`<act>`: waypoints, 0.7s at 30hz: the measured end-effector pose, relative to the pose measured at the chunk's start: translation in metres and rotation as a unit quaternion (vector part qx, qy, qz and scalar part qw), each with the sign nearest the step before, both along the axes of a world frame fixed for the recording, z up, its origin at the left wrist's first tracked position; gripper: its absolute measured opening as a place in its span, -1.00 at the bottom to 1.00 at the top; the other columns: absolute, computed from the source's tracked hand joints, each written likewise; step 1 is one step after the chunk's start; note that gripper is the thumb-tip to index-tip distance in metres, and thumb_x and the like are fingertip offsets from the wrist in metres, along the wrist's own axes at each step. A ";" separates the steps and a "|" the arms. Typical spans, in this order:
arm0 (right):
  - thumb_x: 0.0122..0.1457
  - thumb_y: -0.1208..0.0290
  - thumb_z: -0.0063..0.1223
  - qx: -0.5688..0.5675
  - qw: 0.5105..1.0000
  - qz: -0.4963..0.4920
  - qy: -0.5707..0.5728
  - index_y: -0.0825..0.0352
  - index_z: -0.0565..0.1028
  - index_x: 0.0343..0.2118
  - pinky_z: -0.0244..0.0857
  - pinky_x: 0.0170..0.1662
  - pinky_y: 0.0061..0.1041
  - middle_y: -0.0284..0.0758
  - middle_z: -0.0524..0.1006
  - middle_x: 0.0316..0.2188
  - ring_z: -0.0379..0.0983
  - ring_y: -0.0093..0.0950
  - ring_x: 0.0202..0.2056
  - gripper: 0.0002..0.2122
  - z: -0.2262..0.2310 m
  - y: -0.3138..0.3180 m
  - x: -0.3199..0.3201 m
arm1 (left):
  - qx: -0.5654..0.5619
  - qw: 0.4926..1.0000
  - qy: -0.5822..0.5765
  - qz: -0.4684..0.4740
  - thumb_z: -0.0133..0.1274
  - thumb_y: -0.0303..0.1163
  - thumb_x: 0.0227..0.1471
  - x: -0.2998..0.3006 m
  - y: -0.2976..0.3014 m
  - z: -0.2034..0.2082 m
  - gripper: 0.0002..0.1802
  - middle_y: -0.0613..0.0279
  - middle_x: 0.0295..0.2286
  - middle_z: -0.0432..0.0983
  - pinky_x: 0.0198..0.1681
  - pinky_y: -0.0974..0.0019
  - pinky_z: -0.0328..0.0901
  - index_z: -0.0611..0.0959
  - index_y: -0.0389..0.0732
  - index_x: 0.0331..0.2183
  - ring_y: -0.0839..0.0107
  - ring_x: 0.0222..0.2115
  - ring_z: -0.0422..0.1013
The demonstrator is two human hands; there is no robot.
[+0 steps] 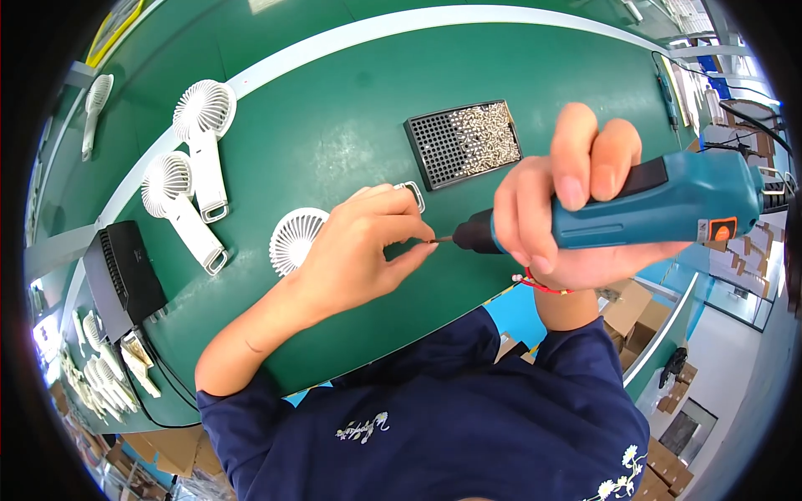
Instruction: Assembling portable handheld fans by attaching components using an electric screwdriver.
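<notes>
My right hand (568, 200) grips a teal electric screwdriver (652, 204) with a black nose, held level so its thin bit points left. The thumb and forefinger of my left hand (359, 246) are pinched together at the bit's tip; whatever small piece is between them is hidden. Beneath the left hand lies a white handheld fan (294, 238), its round grille showing on one side and a metal loop on the other, the middle covered. Beyond the hands sits a black screw tray (434, 154) full of small holes, with silver screws (489, 138) crowded over its right part.
Two white handheld fans (205, 113) (171, 184) lie at the left, and another (96, 100) lies farther left. A black box (134, 275) with cables stands near a pile of white parts (100, 376). Cardboard boxes (626, 309) are below the green table (334, 108) at right.
</notes>
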State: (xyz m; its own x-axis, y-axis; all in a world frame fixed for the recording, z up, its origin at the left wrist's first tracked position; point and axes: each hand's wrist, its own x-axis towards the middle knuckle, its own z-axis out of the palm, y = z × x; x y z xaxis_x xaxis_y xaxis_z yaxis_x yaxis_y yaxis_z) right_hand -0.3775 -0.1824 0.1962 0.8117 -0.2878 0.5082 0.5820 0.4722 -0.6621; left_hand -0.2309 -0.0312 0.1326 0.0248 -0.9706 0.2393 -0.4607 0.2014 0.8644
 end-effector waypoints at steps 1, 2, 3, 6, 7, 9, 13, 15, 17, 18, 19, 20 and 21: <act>0.11 -0.31 -0.07 0.000 1.000 0.000 0.000 0.32 0.32 -0.18 0.22 -0.62 -0.44 -0.31 0.30 -0.21 0.41 -0.42 -0.64 -0.36 -0.001 0.002 0.001 | -0.006 1.000 0.000 0.000 0.27 -0.56 -0.23 -0.001 0.000 -0.001 -0.86 0.26 -0.53 0.41 -0.38 0.25 0.26 0.65 -0.23 -0.48 0.27 -0.49 0.35; 0.11 -0.31 -0.07 -0.016 0.999 -0.040 0.002 0.33 0.33 -0.18 0.23 -0.62 -0.44 -0.30 0.29 -0.22 0.40 -0.41 -0.65 -0.36 -0.001 0.005 0.002 | -0.005 1.000 0.000 0.000 0.27 -0.56 -0.23 -0.001 0.000 -0.003 -0.86 0.26 -0.53 0.41 -0.38 0.25 0.26 0.65 -0.23 -0.48 0.27 -0.49 0.35; 0.11 -0.31 -0.07 -0.032 0.996 -0.079 0.005 0.34 0.33 -0.19 0.23 -0.62 -0.44 -0.29 0.29 -0.22 0.40 -0.40 -0.65 -0.36 -0.002 0.008 0.003 | 0.001 1.000 0.002 0.029 0.28 -0.55 -0.23 -0.001 0.000 -0.005 -0.85 0.25 -0.53 0.41 -0.36 0.24 0.28 0.65 -0.24 -0.48 0.26 -0.48 0.35; 0.05 -0.38 -0.06 -0.075 0.984 -0.164 0.012 0.37 0.32 -0.18 0.26 -0.61 -0.43 -0.23 0.28 -0.23 0.38 -0.41 -0.66 -0.28 -0.013 0.021 0.011 | 0.026 0.998 -0.019 0.052 0.30 -0.53 -0.24 0.005 -0.001 -0.006 -0.81 0.25 -0.52 0.41 -0.33 0.23 0.30 0.65 -0.23 -0.45 0.25 -0.46 0.35; 0.02 -0.41 -0.06 -0.104 0.977 -0.186 0.014 0.38 0.31 -0.18 0.26 -0.61 -0.43 -0.21 0.28 -0.24 0.37 -0.42 -0.66 -0.25 -0.018 0.023 0.013 | 0.043 0.997 -0.042 0.047 0.30 -0.52 -0.25 0.007 -0.001 -0.006 -0.78 0.24 -0.51 0.41 -0.32 0.23 0.31 0.65 -0.23 -0.43 0.25 -0.44 0.35; 0.00 -0.42 -0.05 -0.104 0.976 -0.189 0.014 0.39 0.30 -0.19 0.26 -0.61 -0.43 -0.21 0.27 -0.25 0.37 -0.42 -0.66 -0.23 -0.025 0.027 0.017 | 0.038 0.996 -0.062 0.046 0.30 -0.52 -0.26 0.007 -0.001 -0.007 -0.76 0.24 -0.49 0.40 -0.32 0.22 0.31 0.65 -0.22 -0.40 0.24 -0.43 0.35; -0.04 -0.44 -0.01 -0.107 0.974 -0.195 0.031 0.39 0.29 -0.21 0.28 -0.61 -0.43 -0.21 0.26 -0.27 0.36 -0.41 -0.68 -0.21 -0.027 0.031 0.018 | 0.055 0.994 -0.085 0.045 0.30 -0.52 -0.27 0.009 -0.002 -0.011 -0.74 0.24 -0.46 0.40 -0.30 0.21 0.31 0.65 -0.21 -0.39 0.22 -0.38 0.34; 0.02 -0.29 -0.01 -0.114 0.973 -0.194 0.052 0.39 0.30 -0.22 0.28 -0.61 -0.43 -0.20 0.28 -0.28 0.36 -0.41 -0.67 -0.33 -0.027 0.033 0.019 | 0.058 0.993 -0.089 0.044 0.29 -0.52 -0.27 0.009 -0.001 -0.012 -0.74 0.24 -0.46 0.40 -0.28 0.21 0.31 0.65 -0.21 -0.38 0.22 -0.37 0.34; 0.08 -0.14 -0.01 -0.122 0.971 -0.194 0.073 0.38 0.31 -0.24 0.28 -0.60 -0.44 -0.20 0.29 -0.28 0.36 -0.40 -0.65 -0.45 -0.027 0.036 0.020 | 0.060 0.993 -0.092 0.042 0.28 -0.52 -0.26 0.009 0.000 -0.014 -0.74 0.24 -0.45 0.40 -0.27 0.21 0.30 0.64 -0.21 -0.38 0.21 -0.36 0.34; 0.12 -0.06 -0.02 -0.127 0.969 -0.194 0.083 0.38 0.32 -0.25 0.28 -0.60 -0.44 -0.19 0.29 -0.29 0.36 -0.40 -0.65 -0.51 -0.027 0.037 0.020 | 0.050 0.994 -0.092 0.036 0.27 -0.53 -0.25 0.009 0.000 -0.016 -0.72 0.22 -0.42 0.40 -0.25 0.22 0.30 0.64 -0.22 -0.35 0.20 -0.34 0.34; 0.15 0.02 -0.02 -0.131 0.968 -0.194 0.093 0.38 0.32 -0.25 0.28 -0.60 -0.44 -0.19 0.30 -0.29 0.36 -0.40 -0.64 -0.57 -0.027 0.039 0.020 | 0.041 0.994 -0.093 0.029 0.26 -0.53 -0.24 0.009 0.000 -0.018 -0.70 0.21 -0.39 0.39 -0.22 0.22 0.30 0.63 -0.23 -0.33 0.20 -0.32 0.33; 0.18 0.10 -0.02 -0.135 0.966 -0.194 0.103 0.38 0.33 -0.26 0.28 -0.60 -0.44 -0.19 0.30 -0.30 0.36 -0.39 -0.64 -0.63 -0.026 0.040 0.021 | 0.040 0.994 -0.093 0.030 0.26 -0.53 -0.24 0.008 0.000 -0.019 -0.70 0.21 -0.39 0.39 -0.22 0.22 0.30 0.63 -0.23 -0.33 0.20 -0.32 0.33; 0.21 0.17 -0.02 -0.140 0.964 -0.194 0.113 0.37 0.33 -0.27 0.28 -0.60 -0.45 -0.19 0.31 -0.30 0.36 -0.39 -0.63 -0.69 -0.026 0.042 0.021 | 0.033 0.993 -0.105 0.030 0.25 -0.54 -0.23 0.008 0.000 -0.019 -0.67 0.18 -0.36 0.38 -0.20 0.22 0.30 0.61 -0.24 -0.28 0.18 -0.30 0.33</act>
State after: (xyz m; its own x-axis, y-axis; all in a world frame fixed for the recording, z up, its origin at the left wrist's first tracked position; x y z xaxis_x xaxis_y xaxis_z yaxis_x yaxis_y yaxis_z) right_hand -0.3561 -0.1407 0.1698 0.7693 -0.4700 0.4328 0.5052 0.0328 -0.8624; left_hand -0.2233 -0.0313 0.1134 0.0401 -0.9825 0.1819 -0.6421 0.1141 0.7581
